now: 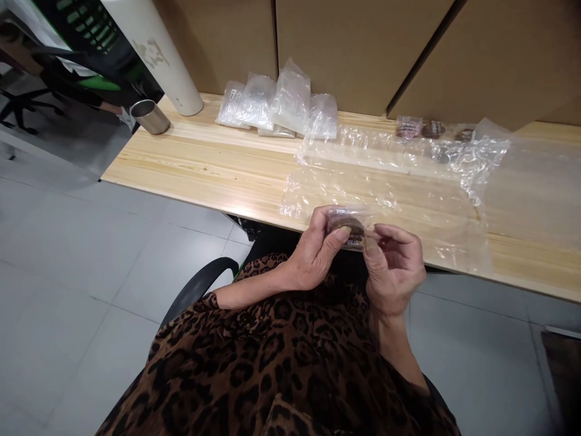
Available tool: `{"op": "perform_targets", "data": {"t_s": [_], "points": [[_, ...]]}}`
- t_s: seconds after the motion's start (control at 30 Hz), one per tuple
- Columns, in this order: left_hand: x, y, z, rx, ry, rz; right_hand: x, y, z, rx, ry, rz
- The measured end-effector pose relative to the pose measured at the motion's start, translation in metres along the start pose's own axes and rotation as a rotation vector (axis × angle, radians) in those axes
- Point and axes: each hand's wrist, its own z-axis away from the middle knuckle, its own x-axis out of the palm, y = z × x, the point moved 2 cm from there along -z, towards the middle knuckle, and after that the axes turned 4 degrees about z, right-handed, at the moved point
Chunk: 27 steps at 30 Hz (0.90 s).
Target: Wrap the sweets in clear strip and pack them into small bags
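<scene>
My left hand [315,249] and my right hand [394,266] meet just in front of the table's near edge, above my lap. Together they pinch a small clear plastic packet [351,229] with a dark brown item inside. The left thumb presses on the packet's top; the right thumb and forefinger grip its right end. A large crumpled sheet of clear plastic [390,175] lies on the wooden table [190,163] right behind my hands.
Several small clear bags [281,106] lean against cardboard boxes at the back. More dark packets [420,128] lie at the back right. A metal cup [150,116] and a white tube [158,54] stand at the left corner. A chair armrest [200,290] is at my left.
</scene>
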Motion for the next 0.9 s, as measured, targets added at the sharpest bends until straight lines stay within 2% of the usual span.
{"op": "perform_targets", "data": {"t_s": [0.17, 0.3, 0.47, 0.6, 0.77, 0.9], "points": [[-0.004, 0.003, 0.001, 0.022, -0.028, -0.101, 0.000, 0.002, -0.004, -0.026, -0.249, 0.083], [-0.006, 0.003, 0.002, 0.007, -0.048, -0.085, 0.000, -0.005, -0.009, -0.064, -0.308, 0.059], [-0.008, 0.005, 0.005, -0.041, -0.045, -0.015, -0.004, -0.009, -0.016, -0.024, -0.411, 0.006], [-0.009, 0.007, 0.005, -0.013, -0.079, 0.005, -0.006, -0.014, -0.024, -0.034, -0.526, 0.012], [-0.013, 0.006, 0.004, 0.077, -0.086, -0.037, -0.012, -0.036, -0.039, -0.164, -0.518, 0.141], [-0.022, 0.004, 0.006, 0.182, -0.012, -0.107, -0.028, -0.045, -0.069, -0.299, -0.409, 0.430]]}}
